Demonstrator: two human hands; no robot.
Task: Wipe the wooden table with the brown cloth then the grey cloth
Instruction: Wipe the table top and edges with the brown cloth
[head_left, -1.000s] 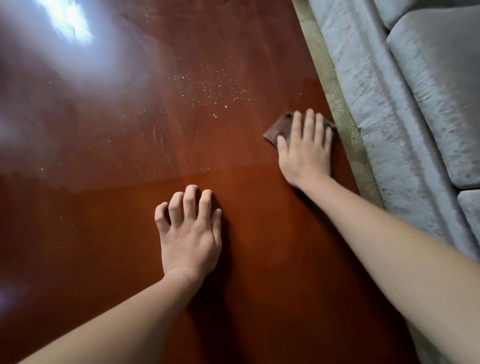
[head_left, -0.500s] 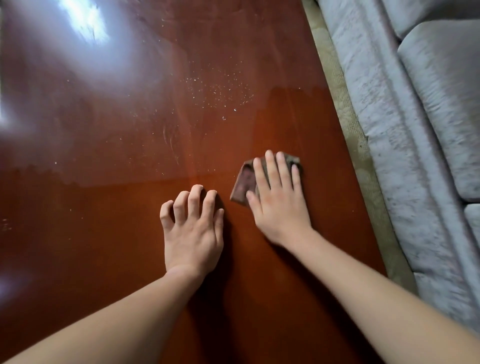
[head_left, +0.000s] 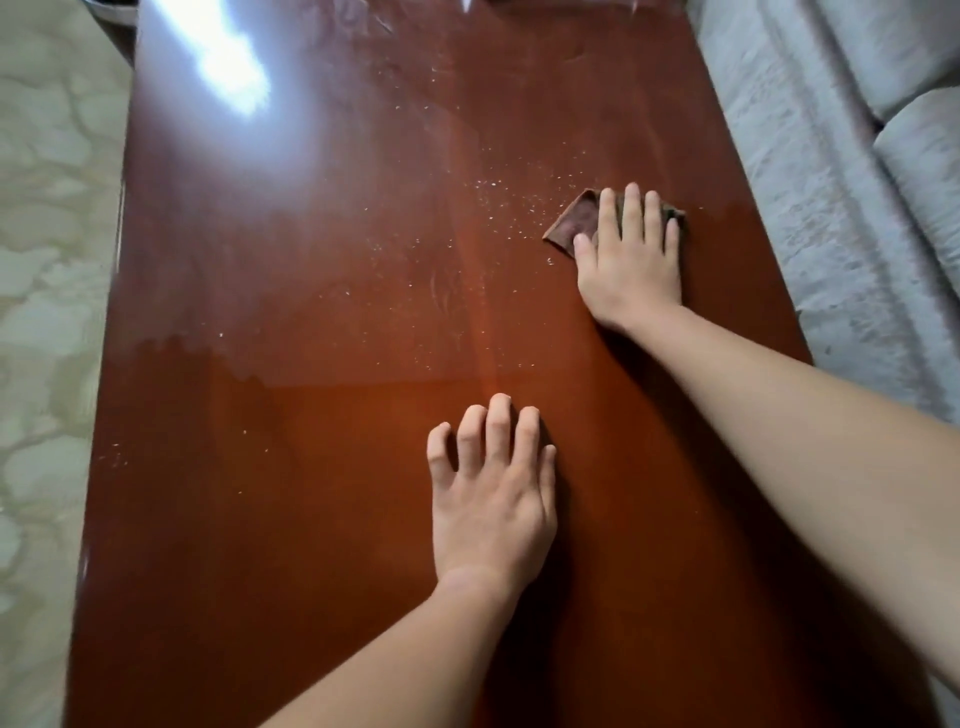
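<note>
Glossy wooden table (head_left: 260, 519) fills the view, with a grey sofa (head_left: 831, 182) along its edge. Right hand (head_left: 631, 270) lies flat, fingers straight, pinning the brown cloth (head_left: 569, 226) beneath them, likely for broad, even pressure. White specks (head_left: 498, 192) sit just beyond the thumb side. Left hand (head_left: 493, 499) rests bare on the wood, fingers spread and slightly bent, holding nothing, probably as a brace. No grey cloth in sight.

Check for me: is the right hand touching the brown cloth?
Touching. The head view shows the right hand pressed flat on the brown cloth, straight fingers covering most of it against the wooden table.
</note>
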